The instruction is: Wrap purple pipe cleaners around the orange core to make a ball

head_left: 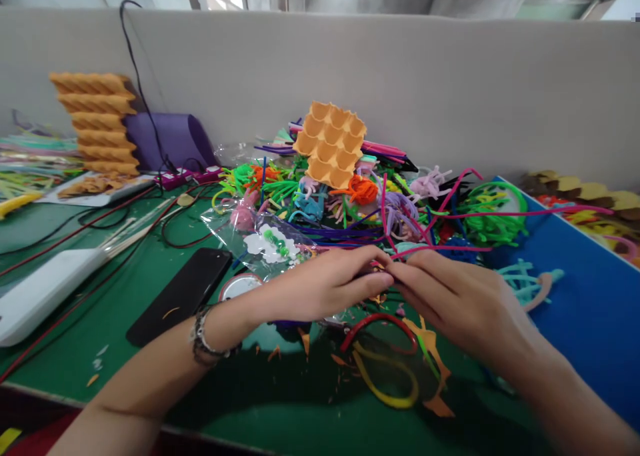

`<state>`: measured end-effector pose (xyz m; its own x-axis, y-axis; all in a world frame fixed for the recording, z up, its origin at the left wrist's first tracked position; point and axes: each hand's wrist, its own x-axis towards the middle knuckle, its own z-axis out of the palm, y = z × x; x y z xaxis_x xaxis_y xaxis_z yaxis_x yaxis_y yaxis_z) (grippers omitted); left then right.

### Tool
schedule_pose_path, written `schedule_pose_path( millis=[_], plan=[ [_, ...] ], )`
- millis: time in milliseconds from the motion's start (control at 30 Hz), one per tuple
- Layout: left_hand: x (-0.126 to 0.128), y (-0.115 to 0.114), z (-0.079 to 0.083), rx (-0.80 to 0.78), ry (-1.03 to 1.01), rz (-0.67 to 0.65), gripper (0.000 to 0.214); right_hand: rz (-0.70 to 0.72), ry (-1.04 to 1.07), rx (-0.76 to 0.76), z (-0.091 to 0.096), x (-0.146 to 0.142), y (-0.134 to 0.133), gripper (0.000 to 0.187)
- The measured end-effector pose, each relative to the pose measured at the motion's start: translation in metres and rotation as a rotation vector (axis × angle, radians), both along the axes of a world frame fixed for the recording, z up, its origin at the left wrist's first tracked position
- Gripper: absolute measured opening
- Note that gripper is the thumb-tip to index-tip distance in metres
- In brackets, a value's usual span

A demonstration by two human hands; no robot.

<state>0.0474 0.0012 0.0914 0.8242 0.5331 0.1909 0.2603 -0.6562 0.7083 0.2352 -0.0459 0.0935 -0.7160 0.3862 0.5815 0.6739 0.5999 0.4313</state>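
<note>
My left hand (pixel 330 283) and my right hand (pixel 460 296) meet fingertip to fingertip above the green table (pixel 150 376). Both pinch a thin pink pipe cleaner (pixel 450 247) that runs off to the right and loops up over the pile. A beaded bracelet (pixel 203 339) sits on my left wrist. Below the hands lie a red hoop (pixel 379 320), a yellow hoop (pixel 385 393) and orange paper scraps (pixel 430 349).
A heap of coloured pipe cleaners (pixel 360 203) fills the table's middle, with an orange egg-tray shape (pixel 330 143) on top. A black phone (pixel 183 295), a plastic bag (pixel 265 239), cables and a white device (pixel 45 289) lie left. A blue board (pixel 590 296) lies right.
</note>
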Motion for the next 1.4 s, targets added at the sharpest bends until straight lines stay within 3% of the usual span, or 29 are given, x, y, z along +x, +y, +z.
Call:
schedule_pose_path(
  millis=[167,400,700,967,1167,1267,1400],
  plan=[
    [-0.011,0.011,0.007,-0.181,-0.055,-0.060,0.023,0.048,0.064,-0.021,0.009,-0.006,0.007,0.009],
    [-0.023,0.027,0.010,-0.428,-0.086,-0.217,0.027,0.017,0.086,-0.156,0.014,-0.020,0.011,0.035],
    [-0.030,0.035,0.008,-0.646,-0.064,-0.297,0.024,0.140,-0.051,0.222,0.008,-0.010,0.017,0.017],
    [-0.024,0.031,0.003,-0.507,-0.022,-0.244,0.027,0.026,-0.190,0.296,0.007,-0.015,0.021,0.020],
    [-0.024,0.030,0.003,-0.451,-0.063,-0.215,0.025,-0.004,-0.144,0.257,0.009,-0.016,0.022,0.027],
    [-0.025,0.029,0.004,-0.352,-0.045,-0.176,0.025,-0.002,-0.083,0.122,0.007,-0.017,0.022,0.029],
    [-0.026,0.031,0.004,-0.213,0.002,-0.207,0.027,0.037,0.007,-0.210,0.004,-0.016,0.022,0.027]
  ],
)
